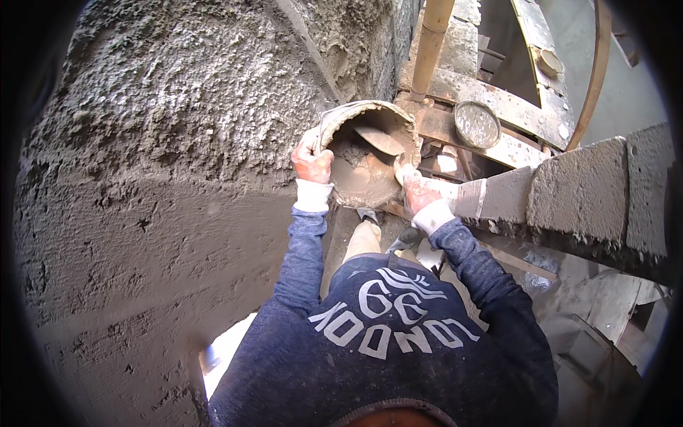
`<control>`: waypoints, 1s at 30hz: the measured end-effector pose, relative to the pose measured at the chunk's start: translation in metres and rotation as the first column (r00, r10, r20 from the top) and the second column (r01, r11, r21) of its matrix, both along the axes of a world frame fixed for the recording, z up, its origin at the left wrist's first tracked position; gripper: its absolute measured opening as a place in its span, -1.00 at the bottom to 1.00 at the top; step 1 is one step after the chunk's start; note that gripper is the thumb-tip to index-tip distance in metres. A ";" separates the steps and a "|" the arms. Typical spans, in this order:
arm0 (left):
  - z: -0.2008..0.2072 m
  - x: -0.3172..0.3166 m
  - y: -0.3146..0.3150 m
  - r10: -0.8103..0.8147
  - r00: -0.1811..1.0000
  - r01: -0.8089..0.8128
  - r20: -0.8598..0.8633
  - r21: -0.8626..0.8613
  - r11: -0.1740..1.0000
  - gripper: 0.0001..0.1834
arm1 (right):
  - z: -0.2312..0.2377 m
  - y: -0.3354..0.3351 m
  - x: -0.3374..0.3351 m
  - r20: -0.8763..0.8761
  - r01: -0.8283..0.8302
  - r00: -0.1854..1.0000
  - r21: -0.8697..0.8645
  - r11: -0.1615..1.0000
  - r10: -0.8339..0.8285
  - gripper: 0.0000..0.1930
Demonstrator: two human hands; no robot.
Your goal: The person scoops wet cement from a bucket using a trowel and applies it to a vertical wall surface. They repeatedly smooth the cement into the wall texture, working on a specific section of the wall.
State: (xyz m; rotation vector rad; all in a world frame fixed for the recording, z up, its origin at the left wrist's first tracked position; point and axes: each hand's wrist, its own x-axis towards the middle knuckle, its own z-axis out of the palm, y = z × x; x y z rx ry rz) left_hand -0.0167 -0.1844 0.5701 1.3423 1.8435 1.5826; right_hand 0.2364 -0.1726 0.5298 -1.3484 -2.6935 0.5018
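Observation:
A mortar-crusted bucket [411,122] is tilted in front of me, its mouth toward me. Wet grey mortar [363,181] lies inside, low in the mouth. A trowel blade [378,140] rests within the bucket near the far right wall; its handle is hidden. My left hand [313,160], with a white cuff at the wrist, grips the bucket's left rim. On the opposite side, my right hand [420,191] is closed on the right rim, thumb near the inner edge. Whether it also touches the trowel I cannot tell.
A rough plastered wall [213,85] rises on the left, its lower band smoother. Wooden planks [512,103] carry a round mortar-filled container [477,124] beside a bamboo pole [432,43]. A plastered ledge [580,188] extends right. Gaps show between the boards.

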 end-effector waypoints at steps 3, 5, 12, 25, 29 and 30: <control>0.021 -0.002 -0.005 -0.018 0.999 0.014 0.026 0.160 0.987 -0.65 | 0.030 -0.014 0.012 0.102 -0.104 0.990 0.046 0.993 0.099 -0.79; 0.027 -0.005 -0.008 0.008 0.997 -0.001 -0.078 0.090 0.996 -0.65 | 0.056 -0.011 0.022 0.160 -0.199 0.966 -0.035 0.979 0.202 -0.78; 0.032 -0.001 -0.013 -0.099 0.995 0.101 -0.032 0.065 0.993 -0.63 | 0.073 -0.010 -0.004 0.177 -0.077 0.979 -0.125 0.989 0.099 -0.19; 0.022 0.026 -0.006 -0.041 0.981 0.088 -0.187 0.248 0.965 -0.69 | 0.055 -0.017 0.010 -0.004 0.060 0.998 0.057 0.997 -0.060 -0.47; 0.017 0.031 -0.004 0.038 0.987 0.005 -0.157 0.265 0.964 -0.77 | 0.047 -0.039 0.010 0.090 -0.027 0.996 0.019 0.999 0.025 -0.41; 0.007 0.030 -0.002 0.059 0.986 -0.010 -0.157 0.299 0.954 -0.79 | 0.042 -0.034 0.018 0.167 -0.051 0.985 -0.008 0.999 0.051 -0.34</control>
